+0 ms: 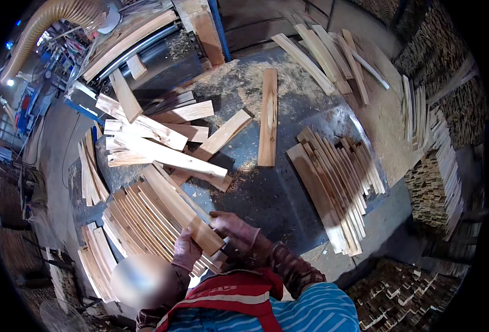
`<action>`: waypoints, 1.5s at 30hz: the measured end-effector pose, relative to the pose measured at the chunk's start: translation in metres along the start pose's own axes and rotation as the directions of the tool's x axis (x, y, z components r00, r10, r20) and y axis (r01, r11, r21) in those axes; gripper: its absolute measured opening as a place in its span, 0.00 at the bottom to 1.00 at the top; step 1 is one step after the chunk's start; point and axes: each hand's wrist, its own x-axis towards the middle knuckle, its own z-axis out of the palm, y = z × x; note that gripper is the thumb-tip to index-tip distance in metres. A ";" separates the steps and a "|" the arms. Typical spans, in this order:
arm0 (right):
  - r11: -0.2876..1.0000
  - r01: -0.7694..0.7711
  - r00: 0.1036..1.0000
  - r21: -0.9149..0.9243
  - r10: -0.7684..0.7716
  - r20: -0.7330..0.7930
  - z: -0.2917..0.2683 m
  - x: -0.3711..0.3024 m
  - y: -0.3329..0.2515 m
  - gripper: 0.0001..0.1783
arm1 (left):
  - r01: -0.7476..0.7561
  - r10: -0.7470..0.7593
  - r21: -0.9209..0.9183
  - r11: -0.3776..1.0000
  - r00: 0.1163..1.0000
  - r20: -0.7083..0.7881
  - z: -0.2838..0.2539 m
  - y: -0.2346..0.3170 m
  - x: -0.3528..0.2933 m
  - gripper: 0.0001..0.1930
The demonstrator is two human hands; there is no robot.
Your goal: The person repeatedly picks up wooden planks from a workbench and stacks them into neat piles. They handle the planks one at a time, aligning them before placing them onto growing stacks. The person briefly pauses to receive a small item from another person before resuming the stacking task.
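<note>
Sawdust (216,77) lay scattered over the dark table (294,185) in a workshop where a ribbed hose (45,23) curved overhead and stacked wood (432,182) rose to the right. Before me, a worker in a red apron (228,290) bent over a long board (180,207), slanted above a row of slats (142,216) at the table's near left. The left hand (187,252) had its grip on the board's near end, thumb along the edge; the right hand (236,228) curled at the opposite edge, though I could not tell whether its grip had closed on wood. Loose planks (169,155) lay crisscrossed beyond; another bundle (333,191) fanned out at right.
</note>
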 end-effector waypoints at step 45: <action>0.945 -0.036 0.997 -0.326 0.058 0.059 0.113 0.078 -0.024 0.11 | -0.044 0.044 0.017 0.999 0.999 0.019 -0.103 0.056 -0.049 0.28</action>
